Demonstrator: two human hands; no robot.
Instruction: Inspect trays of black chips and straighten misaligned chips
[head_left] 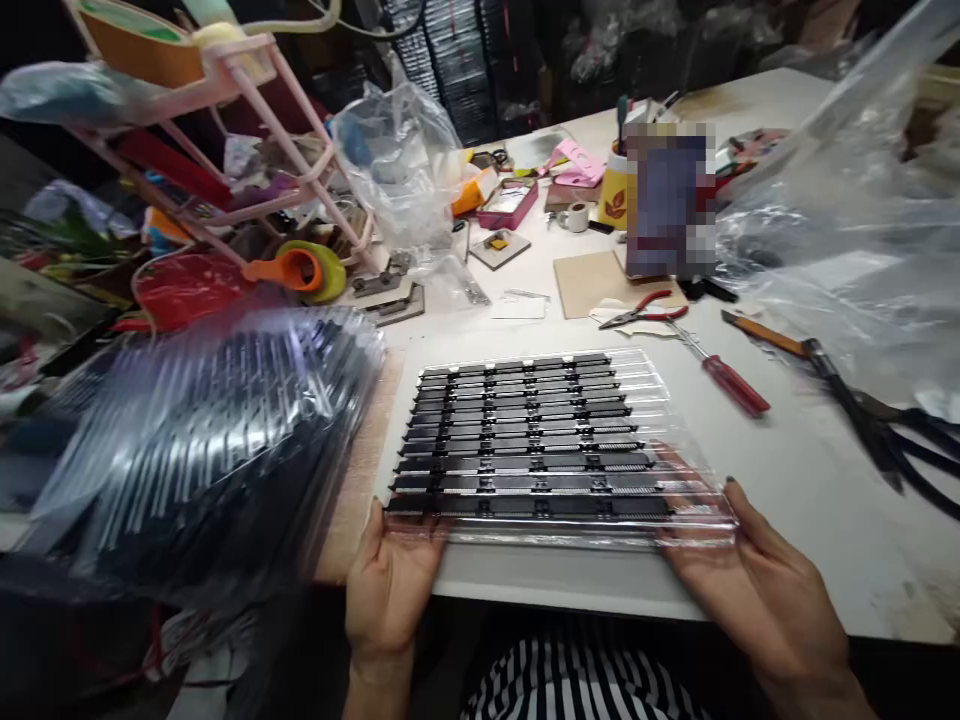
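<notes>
The clear tray (555, 534) lies between the two hands at the near side of the white table (817, 520), its long axis running left to right across the person's front; the black strips (517, 465) inside it lie in rows along that same axis, stacked one beyond another from near to far, and they stop short of the right end, where a band of bare clear plastic shows; the left hand (394, 590) grips the near left corner, thumb up along the left edge and fingers under the plastic; the right hand (757, 580) grips the near right corner, its thumb at the edge and its fingers seen through the clear end from below; so the tray lies to the far side of both palms, held about evenly from its two ends; whether its far edge rests on the table or hangs just above, I cannot tell; to the left, near the left hand and well apart from the right, stands a heap of glossy clear trays (217, 440), blurred, with a gap between it and the held tray; beyond the tray on the far right lie red-handled pliers (649, 308) and a screwdriver (733, 383), both apart from the hands.
</notes>
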